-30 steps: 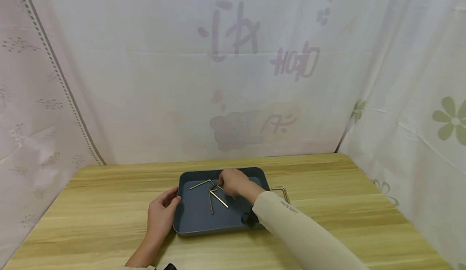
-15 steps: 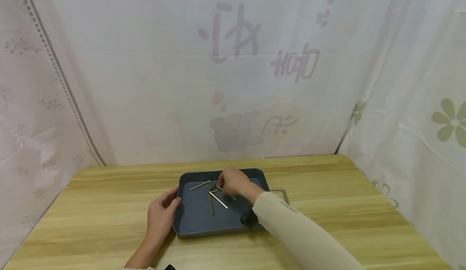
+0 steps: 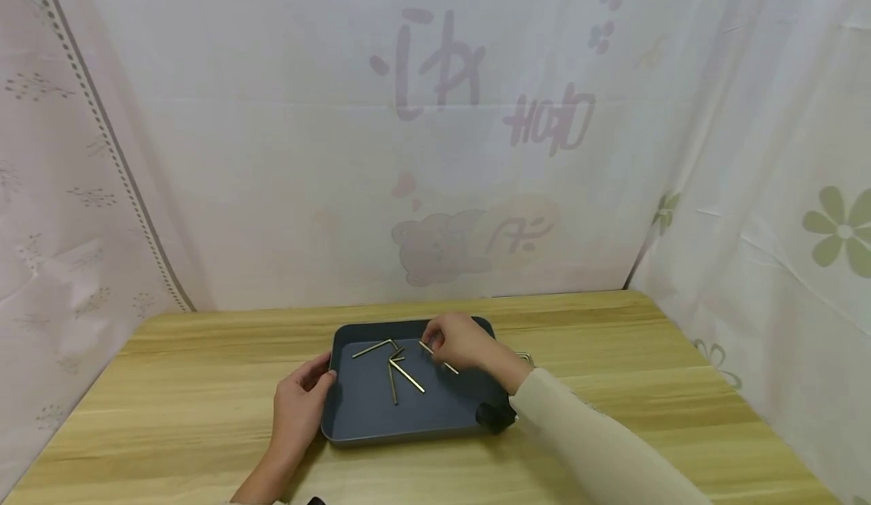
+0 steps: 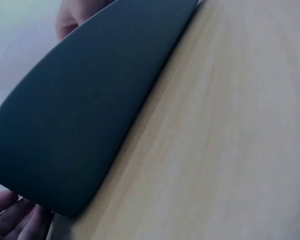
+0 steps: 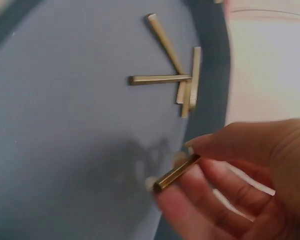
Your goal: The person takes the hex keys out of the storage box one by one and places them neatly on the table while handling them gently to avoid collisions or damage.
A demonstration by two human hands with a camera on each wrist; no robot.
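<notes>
A pale, printed cloth hanging (image 3: 306,150) rises at twelve o'clock behind a yellow-brown wood-grain tabletop (image 3: 204,384). On that lies a dark blue-grey rectangular tray with rounded corners (image 3: 367,418). A cream long sleeve (image 3: 585,441) reaches in from five o'clock. The left hand (image 3: 299,399) holds the tray's wall at nine o'clock, thumb at the rim. The right hand (image 3: 463,342), over the tray towards one o'clock, pinches a slim brass-coloured metal rod (image 3: 452,368) between thumb and fingertips; whether the rod touches the tray floor cannot be told. Three brass-coloured L-shaped metal rods (image 3: 408,376) lie clustered inside, towards ten o'clock. More brass-coloured bent metal (image 3: 525,356), partly hidden by the right forearm, lies outside the tray near three o'clock.
</notes>
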